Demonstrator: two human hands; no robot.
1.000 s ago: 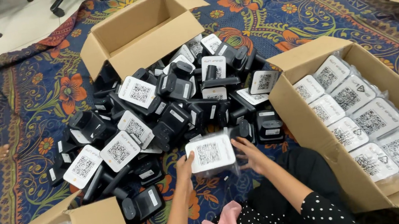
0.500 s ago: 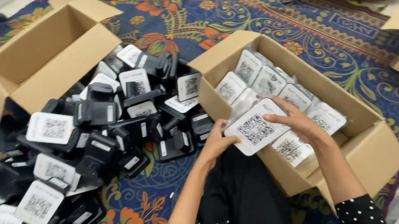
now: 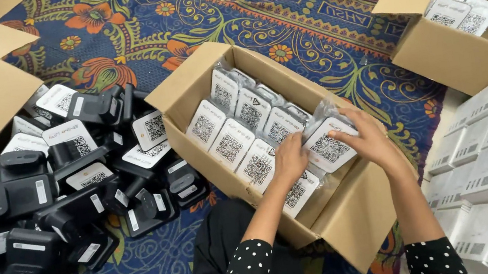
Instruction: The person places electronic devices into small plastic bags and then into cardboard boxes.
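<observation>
Both hands grip one bagged white device (image 3: 328,147) over the near right corner of the open cardboard box (image 3: 359,216): the left hand (image 3: 289,161) has fingers curled on its left edge, and the right hand (image 3: 372,137) pinches its right edge. About eight more bagged devices (image 3: 229,147) stand in two rows inside the box. A pile of black devices (image 3: 65,189), too many to count, lies on the patterned rug (image 3: 319,35) to the left, and a second box (image 3: 468,39) sits at the far right.

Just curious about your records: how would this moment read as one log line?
left hand + right hand: both on white plastic-wrapped device | place: over open cardboard box | beside: black device pile on patterned rug
</observation>
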